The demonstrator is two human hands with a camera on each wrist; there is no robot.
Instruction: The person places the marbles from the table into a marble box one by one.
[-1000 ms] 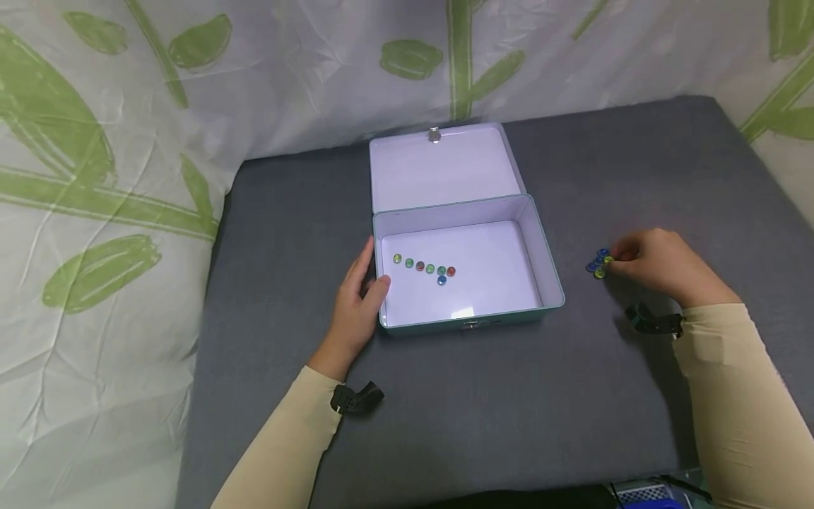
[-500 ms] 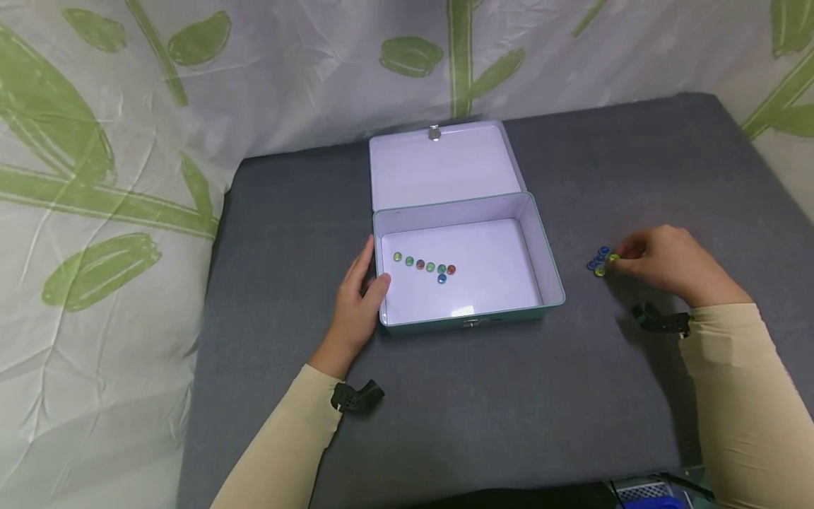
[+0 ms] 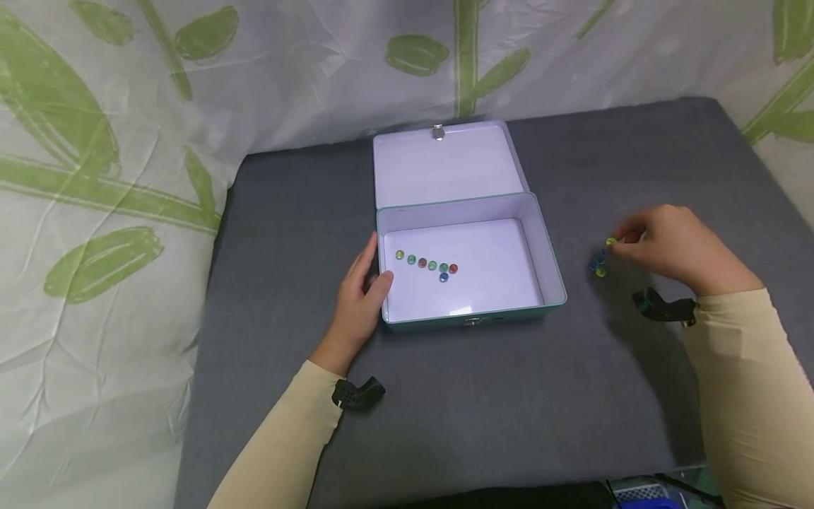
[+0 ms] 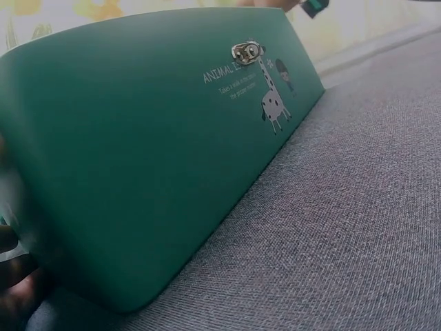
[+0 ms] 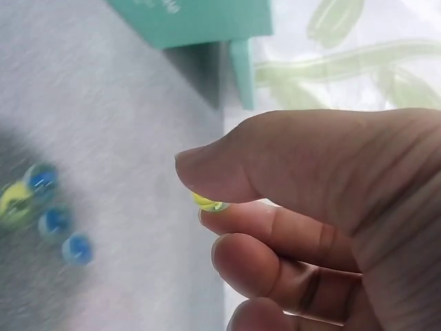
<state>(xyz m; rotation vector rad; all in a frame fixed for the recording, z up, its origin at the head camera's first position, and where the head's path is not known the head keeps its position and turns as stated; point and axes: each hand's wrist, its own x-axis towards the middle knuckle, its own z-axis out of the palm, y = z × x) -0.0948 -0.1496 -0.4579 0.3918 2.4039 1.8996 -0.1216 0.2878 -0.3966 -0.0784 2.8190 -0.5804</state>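
An open teal tin box (image 3: 552, 279) with a white inside sits mid-table, its lid (image 3: 445, 166) laid back. A row of several coloured glass beads (image 3: 425, 264) lies inside it at the left. My left hand (image 3: 359, 300) holds the box's front left corner, thumb on the rim. My right hand (image 3: 668, 247) is raised just above the table to the right of the box and pinches a yellow-green bead (image 3: 610, 242) (image 5: 207, 203) between thumb and forefinger. A small cluster of blue and yellow beads (image 3: 598, 266) (image 5: 41, 203) lies on the cloth under it.
The grey cloth-covered table (image 3: 509, 410) ends at a white curtain with green leaves (image 3: 127, 141) behind and to the left. The box's green outer wall (image 4: 158, 152) fills the left wrist view, with a latch (image 4: 247, 52) and a giraffe print.
My right hand has lifted off the bead cluster with one yellow-green bead pinched, rising slightly. The left hand and the box have stayed put.
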